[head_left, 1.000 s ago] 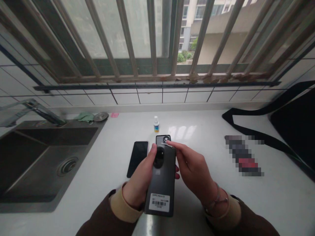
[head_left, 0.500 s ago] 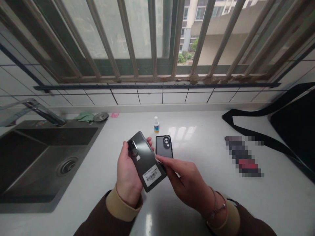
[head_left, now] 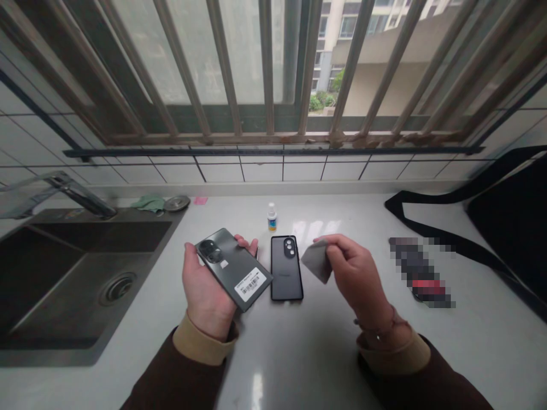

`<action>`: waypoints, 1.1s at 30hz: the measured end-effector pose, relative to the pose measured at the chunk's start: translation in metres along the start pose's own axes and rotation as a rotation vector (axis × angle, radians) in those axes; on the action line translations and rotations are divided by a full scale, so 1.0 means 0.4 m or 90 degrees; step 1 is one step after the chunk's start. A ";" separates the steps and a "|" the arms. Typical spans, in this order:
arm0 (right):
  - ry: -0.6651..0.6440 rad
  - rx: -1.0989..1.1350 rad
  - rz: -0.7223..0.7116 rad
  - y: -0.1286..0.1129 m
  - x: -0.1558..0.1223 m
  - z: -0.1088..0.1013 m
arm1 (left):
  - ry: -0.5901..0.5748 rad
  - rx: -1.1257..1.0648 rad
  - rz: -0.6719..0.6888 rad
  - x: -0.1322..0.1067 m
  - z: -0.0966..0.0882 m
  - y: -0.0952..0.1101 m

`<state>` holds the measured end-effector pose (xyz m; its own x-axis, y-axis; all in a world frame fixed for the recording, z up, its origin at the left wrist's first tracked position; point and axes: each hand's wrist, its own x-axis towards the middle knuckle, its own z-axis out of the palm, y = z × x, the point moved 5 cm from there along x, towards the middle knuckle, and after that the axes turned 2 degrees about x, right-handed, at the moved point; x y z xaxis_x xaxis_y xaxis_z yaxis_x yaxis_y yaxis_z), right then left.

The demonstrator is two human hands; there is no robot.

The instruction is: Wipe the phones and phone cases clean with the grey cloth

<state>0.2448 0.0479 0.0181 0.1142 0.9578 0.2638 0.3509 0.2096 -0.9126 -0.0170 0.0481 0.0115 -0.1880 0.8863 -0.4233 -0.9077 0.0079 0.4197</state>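
My left hand [head_left: 205, 290] holds a grey phone [head_left: 233, 267] back side up, tilted, with a round camera bump and a white barcode sticker. My right hand [head_left: 356, 276] is closed on a small grey cloth [head_left: 317, 261], raised a little above the counter. Between the two hands a black phone case [head_left: 286, 267] lies flat on the white counter [head_left: 470, 341]. A small white bottle [head_left: 272, 217] with a yellow label stands just behind the case.
A dark steel sink [head_left: 64, 273] with a tap [head_left: 72, 193] is at the left. A green rag [head_left: 149, 203] and a metal strainer [head_left: 176, 202] lie behind it. A black bag with a strap [head_left: 491, 216] sits at the right, near a blurred-out object [head_left: 421, 272]. Barred window behind.
The left hand swung the grey phone to the left and turned it. The right hand came off the phone and moved right, holding the cloth. The second phone on the counter is hidden now.
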 end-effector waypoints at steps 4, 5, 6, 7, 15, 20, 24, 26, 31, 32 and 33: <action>0.071 -0.149 0.063 0.097 0.062 -0.042 | -0.043 -0.005 -0.062 -0.008 0.008 -0.020; 0.046 -0.211 0.057 0.114 0.071 -0.042 | -0.056 0.000 -0.074 -0.011 0.010 -0.023; 0.030 -0.261 0.043 0.124 0.077 -0.041 | -0.068 0.007 -0.082 -0.013 0.013 -0.027; 0.027 -0.296 0.034 0.129 0.080 -0.041 | -0.078 0.016 -0.088 -0.016 0.016 -0.029; -0.145 -0.023 -0.047 0.003 0.012 0.039 | -0.129 0.089 -0.160 -0.026 0.019 -0.067; -0.521 0.294 0.167 -0.024 -0.092 0.141 | -0.103 0.215 -0.174 -0.014 -0.020 -0.095; -0.556 0.408 0.271 -0.020 -0.121 0.160 | -0.136 0.316 -0.112 -0.022 -0.027 -0.107; -0.531 0.420 0.323 -0.011 -0.122 0.161 | -0.202 0.355 -0.107 -0.034 -0.013 -0.115; -0.424 0.517 0.374 0.006 -0.105 0.167 | -0.352 0.471 -0.125 -0.056 0.012 -0.136; -0.408 0.548 0.388 0.010 -0.103 0.174 | -0.370 0.510 -0.107 -0.055 0.011 -0.137; -0.395 0.573 0.404 0.013 -0.102 0.182 | -0.384 0.558 -0.076 -0.052 0.009 -0.136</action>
<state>0.1742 0.0243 -0.0204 -0.5096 0.8184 -0.2655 -0.3887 -0.4943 -0.7776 0.0377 0.0308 0.0005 0.3188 0.9384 -0.1334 -0.2772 0.2269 0.9336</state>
